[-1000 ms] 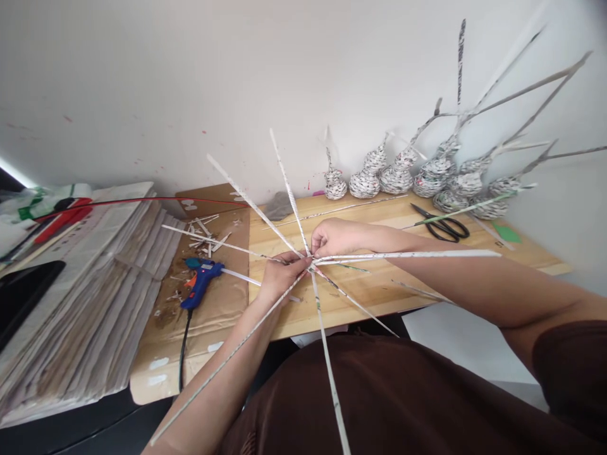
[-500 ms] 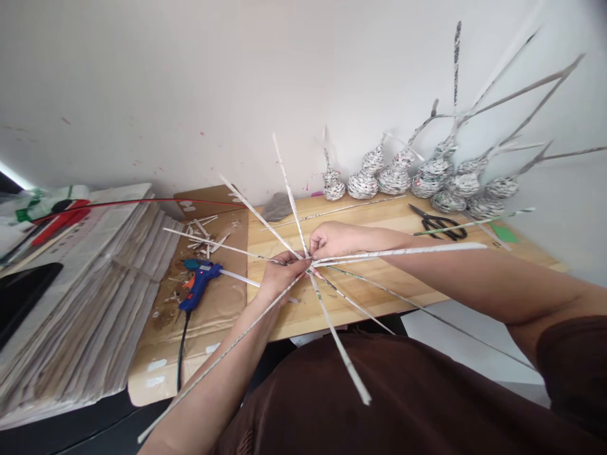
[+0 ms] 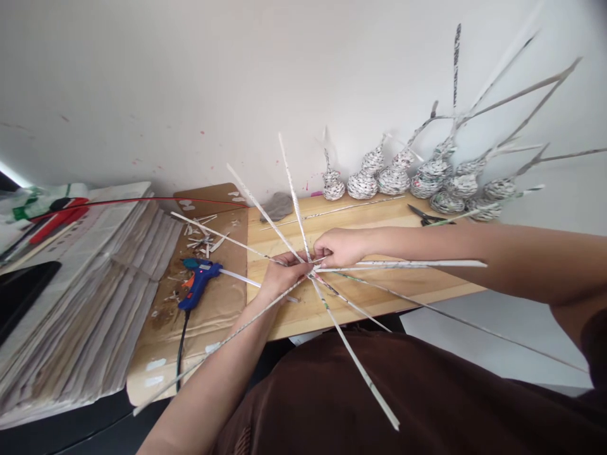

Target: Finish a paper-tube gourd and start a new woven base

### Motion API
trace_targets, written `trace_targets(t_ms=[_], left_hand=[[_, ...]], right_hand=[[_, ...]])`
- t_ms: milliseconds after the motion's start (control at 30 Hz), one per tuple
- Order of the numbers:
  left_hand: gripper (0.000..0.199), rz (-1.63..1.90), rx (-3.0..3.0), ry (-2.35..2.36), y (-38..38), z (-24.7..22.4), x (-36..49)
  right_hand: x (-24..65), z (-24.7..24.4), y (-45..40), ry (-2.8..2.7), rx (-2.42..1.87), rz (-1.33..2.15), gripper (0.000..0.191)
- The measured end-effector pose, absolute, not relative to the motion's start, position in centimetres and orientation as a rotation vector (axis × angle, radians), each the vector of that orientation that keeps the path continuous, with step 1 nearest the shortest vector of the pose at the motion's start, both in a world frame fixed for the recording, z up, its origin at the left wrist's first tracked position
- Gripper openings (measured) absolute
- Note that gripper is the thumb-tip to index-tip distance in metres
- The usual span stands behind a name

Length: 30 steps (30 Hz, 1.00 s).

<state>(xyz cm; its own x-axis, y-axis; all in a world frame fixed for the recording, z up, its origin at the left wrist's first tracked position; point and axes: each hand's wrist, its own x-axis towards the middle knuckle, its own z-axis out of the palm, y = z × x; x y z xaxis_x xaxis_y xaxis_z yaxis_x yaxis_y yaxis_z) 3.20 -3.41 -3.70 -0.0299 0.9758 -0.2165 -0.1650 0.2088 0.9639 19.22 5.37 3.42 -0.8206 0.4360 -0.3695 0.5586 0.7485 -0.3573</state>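
Above the wooden table (image 3: 379, 215), both hands pinch the crossing point of a star of rolled newspaper sticks (image 3: 265, 218). My left hand (image 3: 282, 275) grips the hub from below and the left. From the right, my right hand (image 3: 339, 246) closes its fingers on the hub, its forearm reaching across the table. The sticks fan outward: several point up toward the wall, one long one lies to the right, others slant down over my brown clothing.
A blue glue gun (image 3: 196, 282) with a black cord lies on brown cardboard (image 3: 208, 316) among paper scraps. Stacked newspapers (image 3: 90, 297) sit at left. Several woven newspaper gourd shapes (image 3: 393, 177) line the wall. Black scissors (image 3: 427, 217) lie behind my right forearm.
The star of sticks has turned slightly: the lower stick swung rightward and a thin stick now stretches far to the lower right. My right forearm dropped lower, covering most of the scissors.
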Motion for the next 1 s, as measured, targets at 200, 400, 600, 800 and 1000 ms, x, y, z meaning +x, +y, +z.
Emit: trace_targets(t_ms=[200, 400, 600, 800, 1000], left_hand=[[0.026, 1.19, 0.955, 1.18, -3.1, -4.7, 2.7], [0.028, 1.13, 0.968, 1.199, -3.6, -4.2, 2.8], [0.028, 1.154, 0.936, 1.231, -3.6, -4.4, 2.8], [0.029, 1.112, 0.999, 1.267, -3.7, -4.8, 2.5], [0.027, 0.954, 1.158, 1.194, -3.9, -3.7, 2.0]], right_hand=[[19.4, 3.1, 5.0, 2.888, 0.562, -0.29, 0.021], [19.2, 3.3, 4.5, 2.911, 0.471, -0.087, 0.022], [18.2, 3.9, 3.9, 2.834, 0.618, -0.134, 0.019], [17.3, 4.9, 3.8, 2.656, 0.864, -0.392, 0.022], [16.9, 4.9, 3.6, 2.63, 0.846, -0.355, 0.025]])
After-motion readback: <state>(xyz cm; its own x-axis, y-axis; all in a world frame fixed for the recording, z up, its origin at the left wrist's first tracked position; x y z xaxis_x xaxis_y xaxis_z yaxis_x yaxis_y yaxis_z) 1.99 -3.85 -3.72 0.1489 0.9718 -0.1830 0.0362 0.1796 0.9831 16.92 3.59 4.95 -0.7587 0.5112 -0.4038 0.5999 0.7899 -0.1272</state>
